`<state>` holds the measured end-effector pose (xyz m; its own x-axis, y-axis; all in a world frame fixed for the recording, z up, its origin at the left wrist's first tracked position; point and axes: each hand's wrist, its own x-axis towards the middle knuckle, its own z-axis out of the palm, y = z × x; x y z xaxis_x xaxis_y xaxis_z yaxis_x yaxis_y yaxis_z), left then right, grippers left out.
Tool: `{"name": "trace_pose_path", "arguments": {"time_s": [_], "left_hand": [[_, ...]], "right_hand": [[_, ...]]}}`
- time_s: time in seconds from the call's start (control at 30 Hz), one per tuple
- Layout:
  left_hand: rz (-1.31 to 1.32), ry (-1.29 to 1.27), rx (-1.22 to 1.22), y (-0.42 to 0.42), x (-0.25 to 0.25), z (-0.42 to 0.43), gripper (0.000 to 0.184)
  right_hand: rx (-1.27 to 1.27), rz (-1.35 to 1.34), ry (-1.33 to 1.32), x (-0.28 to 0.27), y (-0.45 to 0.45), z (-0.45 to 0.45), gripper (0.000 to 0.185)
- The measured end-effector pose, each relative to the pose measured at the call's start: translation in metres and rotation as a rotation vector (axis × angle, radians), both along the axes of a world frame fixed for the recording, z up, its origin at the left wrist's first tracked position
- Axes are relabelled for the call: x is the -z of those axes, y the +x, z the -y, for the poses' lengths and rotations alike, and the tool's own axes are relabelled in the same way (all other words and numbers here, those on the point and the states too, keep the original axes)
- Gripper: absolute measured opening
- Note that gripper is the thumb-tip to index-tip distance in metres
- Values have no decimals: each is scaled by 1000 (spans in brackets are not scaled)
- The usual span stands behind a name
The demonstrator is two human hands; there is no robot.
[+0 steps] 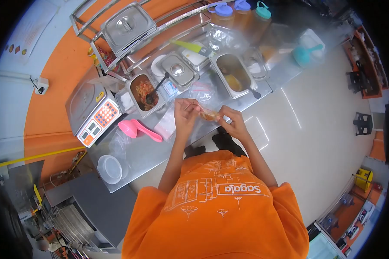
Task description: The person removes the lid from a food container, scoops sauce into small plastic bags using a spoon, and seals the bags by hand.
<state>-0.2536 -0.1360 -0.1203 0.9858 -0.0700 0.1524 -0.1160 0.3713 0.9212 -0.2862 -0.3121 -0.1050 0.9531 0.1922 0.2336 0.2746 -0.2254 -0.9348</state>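
By counter (140, 162): left fingers (192, 107), right fingers (227, 114) pinch clear bag (209, 115).

A commercial food kitchen; steel counter (136, 160); digital scale (100, 115); lidded metal pan (129, 26)

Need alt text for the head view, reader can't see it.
The person's left hand and right hand hold a small clear plastic bag with brownish contents near the edge of a steel counter. On the counter are a digital scale, a pink scoop and a steel pan of reddish food with a black ladle.
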Motion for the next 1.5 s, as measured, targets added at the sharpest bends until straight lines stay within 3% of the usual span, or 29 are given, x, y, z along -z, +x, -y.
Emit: {"name": "trace_pose_path", "arguments": {"time_s": [0.4, 1.03, 1.5], "left_hand": [[-16, -87, -52, 0, -26, -35, 35], [48, -134, -367, -51, -38, -168, 37], [72, -122, -318, -84, -34, -249, 36]], "right_hand": [[-41, 185, -49, -19, 23, -36, 8], [-420, 172, -60, -34, 29, -181, 11], [-474, 189, -97, -34, 0, -268, 7]]}}
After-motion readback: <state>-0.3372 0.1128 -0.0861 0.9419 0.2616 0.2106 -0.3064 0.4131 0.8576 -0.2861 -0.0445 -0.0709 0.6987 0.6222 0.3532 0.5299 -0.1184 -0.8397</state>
